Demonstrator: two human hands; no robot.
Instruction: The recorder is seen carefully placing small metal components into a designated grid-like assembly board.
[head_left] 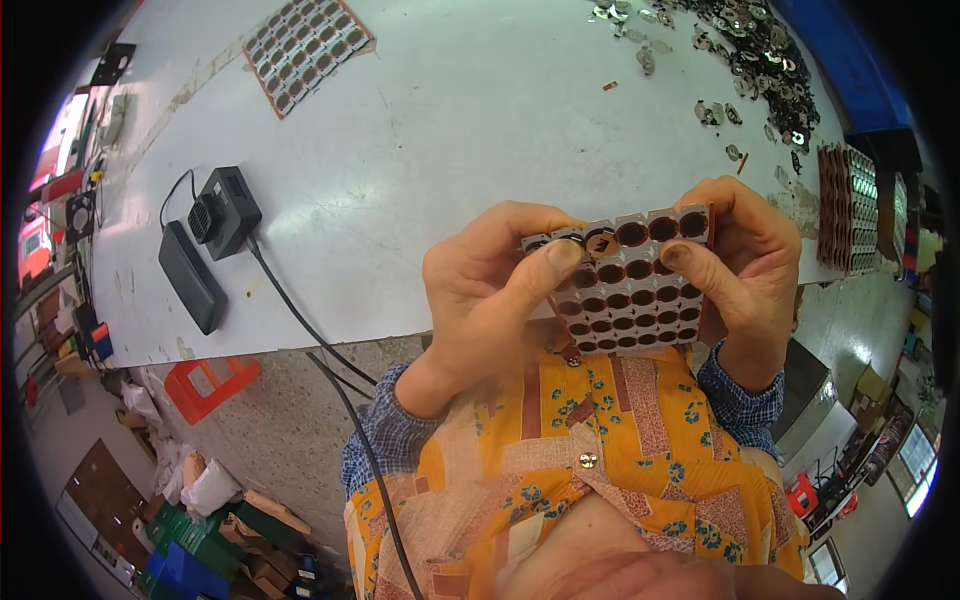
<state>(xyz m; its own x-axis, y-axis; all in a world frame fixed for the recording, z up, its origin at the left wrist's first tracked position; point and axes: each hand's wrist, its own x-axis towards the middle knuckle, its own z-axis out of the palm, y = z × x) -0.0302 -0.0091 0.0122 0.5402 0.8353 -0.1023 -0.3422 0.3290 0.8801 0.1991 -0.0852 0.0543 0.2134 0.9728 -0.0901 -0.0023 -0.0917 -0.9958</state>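
Observation:
Between my two hands I hold a thin panel (628,300) with rows of dark round spots on a light grey face, tilted up at the table's near edge. My left hand (490,290) grips its left side, thumb pressed on the face near the top left corner. On the other side my right hand (750,265) pinches the top right part, thumb on the face and fingers behind. Beside my left thumb, one spot in the top row looks tan with a dark mark, unlike the others. The fingers behind the panel are mostly hidden.
A similar panel (307,52) lies at the far left of the table (450,130). Small metal pieces (765,65) are heaped far right, above a stack of panels (848,210). At left sit a black box (228,208) and a flat black slab (192,280); a cable (300,315) runs toward me.

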